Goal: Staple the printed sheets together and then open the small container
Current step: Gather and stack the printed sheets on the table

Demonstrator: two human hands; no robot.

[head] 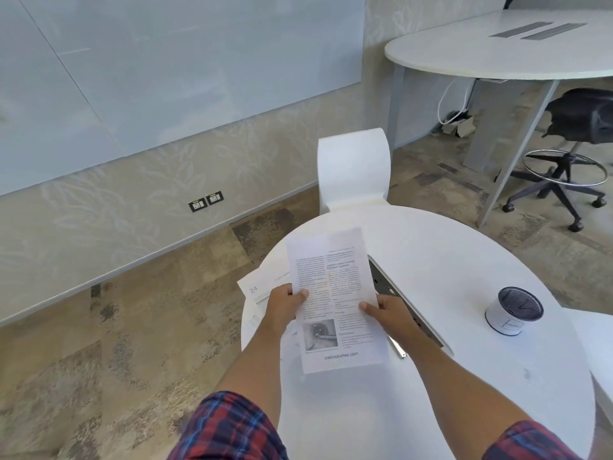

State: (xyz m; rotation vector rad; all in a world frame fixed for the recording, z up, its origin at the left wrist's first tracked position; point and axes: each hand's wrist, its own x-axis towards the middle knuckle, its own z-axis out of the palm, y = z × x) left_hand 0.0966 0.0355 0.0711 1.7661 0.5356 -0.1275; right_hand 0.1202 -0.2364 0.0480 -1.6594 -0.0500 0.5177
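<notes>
I hold a stack of printed sheets upright above the white round table. My left hand grips the stack's left edge and my right hand grips its right edge, thumbs on the front page. Another printed sheet lies on the table's left edge, partly under my left hand. A small white round container with a dark mesh top stands on the table to the right, well apart from my hands. A long grey metal stapler lies behind my right hand, partly hidden.
A white chair stands at the far side of the table. Another white table and a black office chair are at the back right. Patterned carpet lies to the left.
</notes>
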